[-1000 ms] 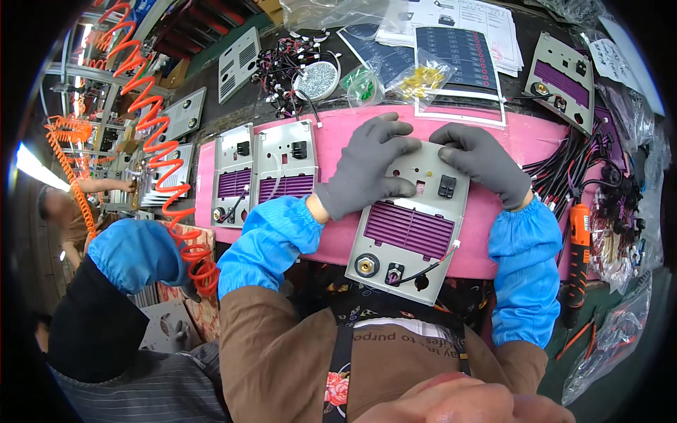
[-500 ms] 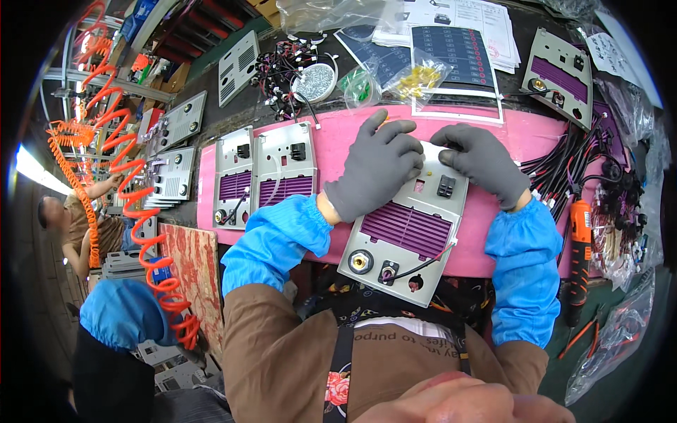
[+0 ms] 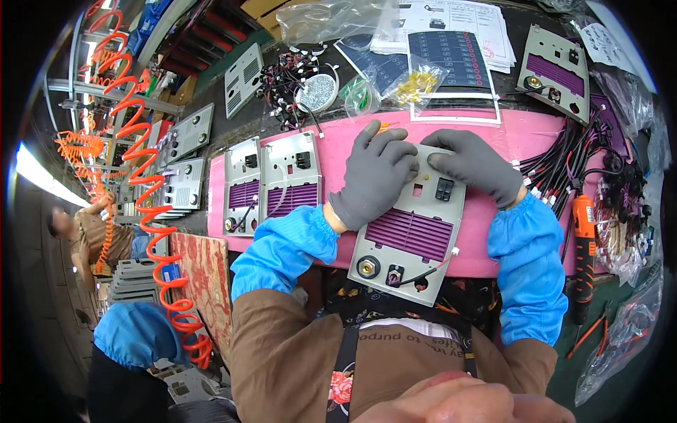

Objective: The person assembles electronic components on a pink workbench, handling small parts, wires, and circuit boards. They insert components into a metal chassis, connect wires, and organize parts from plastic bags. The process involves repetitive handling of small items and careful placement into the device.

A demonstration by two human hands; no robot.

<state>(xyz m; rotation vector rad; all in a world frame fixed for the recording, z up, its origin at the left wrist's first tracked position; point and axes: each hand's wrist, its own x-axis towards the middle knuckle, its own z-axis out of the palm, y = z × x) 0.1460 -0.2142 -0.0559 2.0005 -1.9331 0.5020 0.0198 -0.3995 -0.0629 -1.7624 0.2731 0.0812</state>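
A grey metal panel point(image 3: 368, 240) with a purple slatted grille point(image 3: 412, 233) lies tilted in front of me, its near end past the pink mat's edge. It carries a black switch point(image 3: 444, 189), a round brass-centred fitting point(image 3: 367, 266) and a short black cable. My left hand point(image 3: 374, 173), in a grey glove, is closed with curled fingers over the panel's far left part. My right hand point(image 3: 476, 166), gloved alike, bends thumb and fingers together at the far right part. Whatever is between the fingertips is hidden. A tiny yellow piece point(image 3: 425, 178) shows on the panel beside them.
Two similar panels point(image 3: 243, 151) lie left on the pink mat point(image 3: 335, 141). Bags of yellow point(image 3: 416, 84) and green parts point(image 3: 361, 96) and a tub of small metal pieces point(image 3: 316, 93) lie beyond. An orange-black electric screwdriver point(image 3: 584, 240) and cables point(image 3: 557, 169) are right. Another person point(image 3: 88, 233) is far left.
The whole view has shifted slightly, and the panel stands a little straighter in it. Both hands stay closed at its far end, with only small finger movements.
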